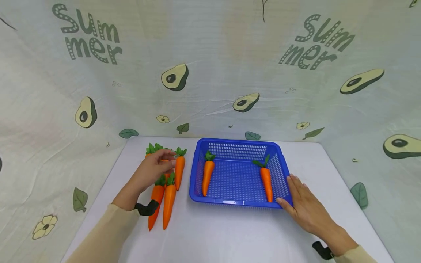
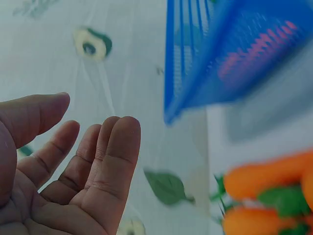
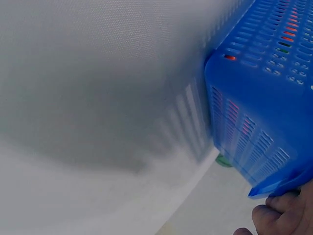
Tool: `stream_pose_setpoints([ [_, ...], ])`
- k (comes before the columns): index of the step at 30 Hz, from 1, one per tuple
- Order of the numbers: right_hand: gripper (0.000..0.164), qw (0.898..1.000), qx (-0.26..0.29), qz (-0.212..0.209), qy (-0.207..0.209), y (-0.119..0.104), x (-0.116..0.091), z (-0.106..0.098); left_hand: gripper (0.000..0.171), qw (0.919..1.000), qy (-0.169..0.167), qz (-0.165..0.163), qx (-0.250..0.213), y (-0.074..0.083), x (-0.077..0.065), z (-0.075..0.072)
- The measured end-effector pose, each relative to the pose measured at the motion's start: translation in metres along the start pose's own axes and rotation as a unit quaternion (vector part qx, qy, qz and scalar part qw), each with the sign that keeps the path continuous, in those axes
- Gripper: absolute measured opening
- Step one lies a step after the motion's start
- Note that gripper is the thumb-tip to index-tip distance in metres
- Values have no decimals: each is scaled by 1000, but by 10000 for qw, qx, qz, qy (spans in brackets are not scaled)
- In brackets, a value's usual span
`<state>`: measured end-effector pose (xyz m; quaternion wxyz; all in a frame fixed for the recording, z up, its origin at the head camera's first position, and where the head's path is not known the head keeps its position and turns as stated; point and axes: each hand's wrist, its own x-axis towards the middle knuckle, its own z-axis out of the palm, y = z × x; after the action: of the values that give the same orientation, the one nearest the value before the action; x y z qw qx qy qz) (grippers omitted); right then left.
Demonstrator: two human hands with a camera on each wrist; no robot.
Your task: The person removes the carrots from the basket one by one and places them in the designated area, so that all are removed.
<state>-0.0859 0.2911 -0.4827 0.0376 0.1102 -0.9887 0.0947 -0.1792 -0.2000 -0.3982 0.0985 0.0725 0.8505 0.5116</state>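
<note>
My left hand (image 1: 152,171) hovers over a group of carrots on the left of the table, its fingers loosely bent. In the left wrist view the palm and fingers (image 2: 117,161) face the camera with nothing between them. Nearby lie several orange carrots with green leafy tops, among them an upper carrot (image 1: 179,171) and a lower carrot (image 1: 169,204); the hand partly hides others. My right hand (image 1: 306,204) rests against the right side of a blue plastic basket (image 1: 243,202), fingers straight along the rim and thumb at its near corner. Inside are a left carrot (image 1: 208,177) and a right carrot (image 1: 266,184).
The white table (image 1: 230,233) carries the basket in the middle and the loose carrots to its left. Behind and on both sides hangs a cloth (image 1: 210,65) printed with avocados, leaves and lettering.
</note>
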Motion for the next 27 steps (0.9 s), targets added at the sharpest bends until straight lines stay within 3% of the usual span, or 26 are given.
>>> stream_pose_setpoints([
  [4,88,10000,-71,24,-8,4,-4,-4,35,9980,-526,349,-43,42,32,37],
  [8,88,9999,-107,78,1,6,-7,-7,30,9906,-1201,659,-22,79,64,82],
  [13,89,9998,-134,145,-44,5,-8,-9,32,9809,-1844,613,42,107,94,139],
  [20,90,9997,-188,170,-52,0,-6,-8,37,9784,-1989,396,391,109,122,198],
  [27,91,9995,-233,181,-103,-6,-5,-7,45,9693,-2284,439,802,92,136,227],
])
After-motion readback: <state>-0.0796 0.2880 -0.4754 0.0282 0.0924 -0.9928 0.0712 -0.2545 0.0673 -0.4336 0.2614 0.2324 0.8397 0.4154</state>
